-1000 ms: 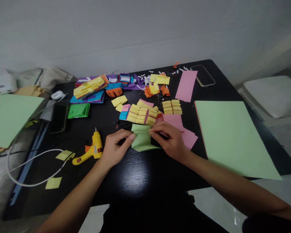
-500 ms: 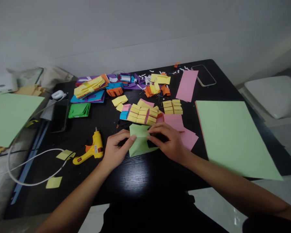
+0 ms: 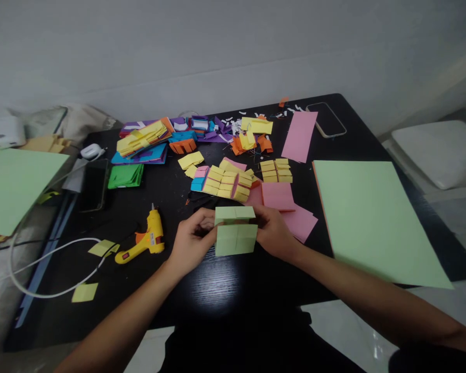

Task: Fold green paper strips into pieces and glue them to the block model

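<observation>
The step in hand looks to be folding or squaring a green paper piece (image 3: 236,240), which sits between the two hands over the near middle of the desk (image 3: 264,290), just in front of the rows of yellow folded strips (image 3: 227,181). It shows two creased panels, a narrower one behind and a deeper one in front, with a gap between; whether its lower edge touches the desk I cannot tell. The left hand (image 3: 194,235) has its grip closed on the piece's left side, thumb nearest the front panel, fingers curled behind. The right hand (image 3: 275,233) grips the right side, though its fingertips are mostly hidden by the paper. Any further move calls, I judge, for light, even pressure from both sides so that the panels stay aligned and the creases do not buckle. The left forearm (image 3: 128,311) and right forearm (image 3: 357,285) come in from the lower corners, slanting inward, so the hands face each other at about one level. A yellow glue gun (image 3: 151,235) lies left of the left hand, apart from it.
</observation>
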Action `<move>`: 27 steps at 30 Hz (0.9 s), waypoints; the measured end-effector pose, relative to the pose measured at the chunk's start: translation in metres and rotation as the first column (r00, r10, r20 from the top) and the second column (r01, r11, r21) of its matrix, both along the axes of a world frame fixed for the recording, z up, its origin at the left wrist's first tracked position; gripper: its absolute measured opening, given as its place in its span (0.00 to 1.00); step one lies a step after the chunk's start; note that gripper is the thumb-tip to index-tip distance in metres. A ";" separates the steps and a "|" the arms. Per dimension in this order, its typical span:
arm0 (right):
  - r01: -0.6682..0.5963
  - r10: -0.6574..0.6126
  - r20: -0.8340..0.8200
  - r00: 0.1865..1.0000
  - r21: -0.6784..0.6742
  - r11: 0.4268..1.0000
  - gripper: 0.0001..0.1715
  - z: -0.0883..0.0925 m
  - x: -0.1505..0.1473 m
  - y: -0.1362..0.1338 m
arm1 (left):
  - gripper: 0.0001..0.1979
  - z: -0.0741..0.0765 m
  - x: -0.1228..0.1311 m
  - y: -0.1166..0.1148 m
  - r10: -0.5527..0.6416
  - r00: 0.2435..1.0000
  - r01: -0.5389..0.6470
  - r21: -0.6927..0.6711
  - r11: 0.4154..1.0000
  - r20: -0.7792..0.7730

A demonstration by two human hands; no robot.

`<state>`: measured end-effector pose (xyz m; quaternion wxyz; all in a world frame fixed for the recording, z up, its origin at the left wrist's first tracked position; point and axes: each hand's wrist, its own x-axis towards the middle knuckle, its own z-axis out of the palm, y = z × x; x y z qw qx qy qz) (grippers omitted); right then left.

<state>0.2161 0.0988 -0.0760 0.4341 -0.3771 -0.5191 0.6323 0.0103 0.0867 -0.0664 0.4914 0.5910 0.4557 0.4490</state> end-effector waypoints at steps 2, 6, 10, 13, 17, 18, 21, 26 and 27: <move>0.028 -0.031 0.044 0.999 0.056 0.998 0.09 0.000 0.000 -0.002 | 0.12 0.001 0.000 0.000 -0.008 1.000 0.008 0.008 1.000 -0.005; 0.057 -0.067 0.107 0.992 0.101 0.993 0.08 -0.002 0.002 -0.004 | 0.08 0.003 0.000 -0.001 0.012 0.999 -0.010 0.077 0.997 -0.030; 0.079 -0.088 0.101 0.991 0.085 0.993 0.08 -0.001 0.002 -0.005 | 0.03 0.003 -0.001 -0.002 0.007 1.000 -0.005 0.097 0.995 -0.019; 0.078 -0.083 0.075 0.994 0.063 0.995 0.07 0.001 0.002 -0.004 | 0.02 0.004 -0.001 -0.002 -0.005 1.000 0.005 0.092 0.996 -0.002; 0.062 -0.065 0.057 0.996 0.038 0.997 0.07 0.003 0.003 -0.004 | 0.02 0.005 -0.001 -0.002 0.011 1.000 -0.010 0.093 0.996 -0.004; 0.057 -0.059 0.055 0.997 0.026 0.998 0.08 0.003 0.004 -0.003 | 0.02 0.005 -0.001 -0.001 0.017 1.000 -0.016 0.092 0.996 -0.006; 0.052 -0.052 0.041 0.998 -0.005 0.999 0.10 0.002 0.004 -0.002 | 0.04 0.003 -0.002 -0.001 0.031 1.000 -0.031 0.077 0.997 0.007; 0.041 -0.040 0.032 0.999 -0.028 0.999 0.11 0.002 0.005 -0.001 | 0.03 -0.003 -0.004 -0.001 0.071 0.997 -0.072 0.044 0.996 0.027; 0.030 -0.029 0.029 0.999 -0.035 0.999 0.11 0.003 0.005 0.000 | 0.03 -0.004 -0.005 -0.001 0.081 0.997 -0.081 0.055 0.995 0.009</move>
